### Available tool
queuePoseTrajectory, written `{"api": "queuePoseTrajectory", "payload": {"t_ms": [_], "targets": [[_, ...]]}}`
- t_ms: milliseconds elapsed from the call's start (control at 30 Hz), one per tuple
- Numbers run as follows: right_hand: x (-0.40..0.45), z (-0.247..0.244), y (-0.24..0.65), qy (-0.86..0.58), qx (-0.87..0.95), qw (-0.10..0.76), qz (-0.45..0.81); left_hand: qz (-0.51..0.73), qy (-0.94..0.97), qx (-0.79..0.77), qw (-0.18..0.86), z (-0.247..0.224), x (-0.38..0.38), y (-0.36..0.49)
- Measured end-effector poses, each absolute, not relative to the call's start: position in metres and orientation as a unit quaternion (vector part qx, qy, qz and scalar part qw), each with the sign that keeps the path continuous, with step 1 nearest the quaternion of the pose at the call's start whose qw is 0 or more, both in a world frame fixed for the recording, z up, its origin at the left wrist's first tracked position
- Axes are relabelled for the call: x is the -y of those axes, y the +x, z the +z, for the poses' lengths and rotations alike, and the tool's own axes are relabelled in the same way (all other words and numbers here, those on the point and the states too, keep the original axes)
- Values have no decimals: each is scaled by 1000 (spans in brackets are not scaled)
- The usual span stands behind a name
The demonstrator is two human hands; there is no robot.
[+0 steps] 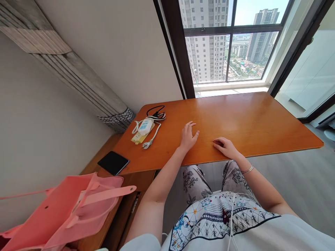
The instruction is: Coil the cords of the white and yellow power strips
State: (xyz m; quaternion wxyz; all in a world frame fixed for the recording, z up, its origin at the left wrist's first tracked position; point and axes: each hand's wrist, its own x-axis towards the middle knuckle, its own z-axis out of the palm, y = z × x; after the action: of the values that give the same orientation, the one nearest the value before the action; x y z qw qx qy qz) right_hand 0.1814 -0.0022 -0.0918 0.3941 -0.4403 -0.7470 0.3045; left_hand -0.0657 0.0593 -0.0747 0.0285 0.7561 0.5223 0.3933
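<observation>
My left hand (188, 137) is over the wooden table (251, 122), its fingers and thumb apart and nothing in it. Near the table's front edge, my right hand (226, 147) rests with loosely bent fingers, thumb apart from them, also holding nothing. Left of my left hand lies a white power strip (146, 126), partly on top of a yellowish power strip (138, 138). A white plug (147, 144) on a cord points toward the front edge. Behind them is a coiled cable with a black plug (156, 114).
A black tablet (113, 162) lies at the table's left front corner. Closer to me on the left, a pink bag (65, 209) stands open with its strap sticking out. A gathered curtain (86, 80) hangs by the wall, and a window (230, 55) is beyond the table.
</observation>
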Motion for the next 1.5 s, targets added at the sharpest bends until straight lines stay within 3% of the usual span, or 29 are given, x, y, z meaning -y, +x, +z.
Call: {"api": "queuePoseTrajectory", "payload": {"t_ms": [400,1500], "targets": [[2,-90,179,-438,780,363,261,247,824,-504,80,-85,-51,-58],[1,-89,179,-434,781,370,254,269,813,-503,115,-88,-55,-61]]}}
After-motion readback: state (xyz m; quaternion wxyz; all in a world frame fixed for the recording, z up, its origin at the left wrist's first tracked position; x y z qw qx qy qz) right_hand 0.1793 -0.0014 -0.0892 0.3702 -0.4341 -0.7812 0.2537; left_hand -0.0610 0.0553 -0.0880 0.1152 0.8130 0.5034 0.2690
